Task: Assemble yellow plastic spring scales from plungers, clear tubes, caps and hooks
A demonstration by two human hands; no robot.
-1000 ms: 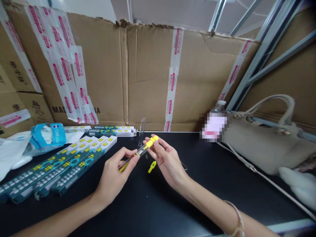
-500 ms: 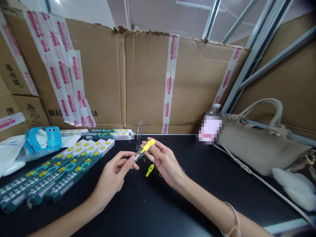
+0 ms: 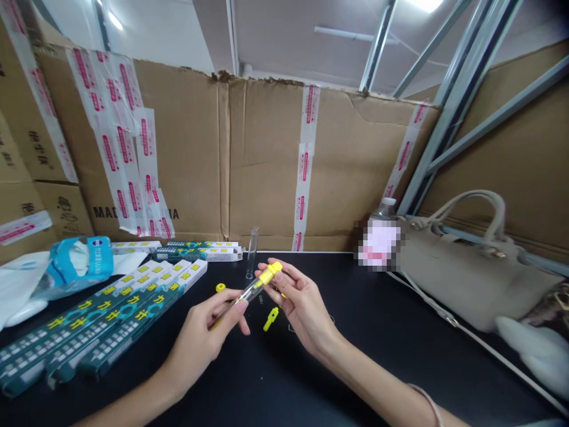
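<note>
Between my hands a clear plastic tube [image 3: 249, 293] with a yellow cap [image 3: 270, 273] is held at a slant, capped end up and to the right. The fingers of my left hand [image 3: 208, 323] are closed around the tube's lower part. My right hand [image 3: 304, 299] pinches the yellow cap at the upper end. Below them a small yellow plastic piece [image 3: 271, 319] with a hole lies on the black table, and a tiny spring-like part [image 3: 261, 299] is near it. A yellow ring [image 3: 220, 287] lies just beyond my left hand. Behind stands another clear tube [image 3: 252, 254], upright.
Several long green-and-white boxes [image 3: 128, 308] lie at left, with more boxes [image 3: 198, 251] by the cardboard wall [image 3: 262, 166]. A blue tissue pack [image 3: 80, 261] is far left. At right are a bottle [image 3: 380, 240] and a beige handbag [image 3: 448, 267] with its strap across the table.
My left hand has slid down and left along the tube, exposing more of it. The yellow ring now shows beyond that hand. The camera view has tilted up slightly.
</note>
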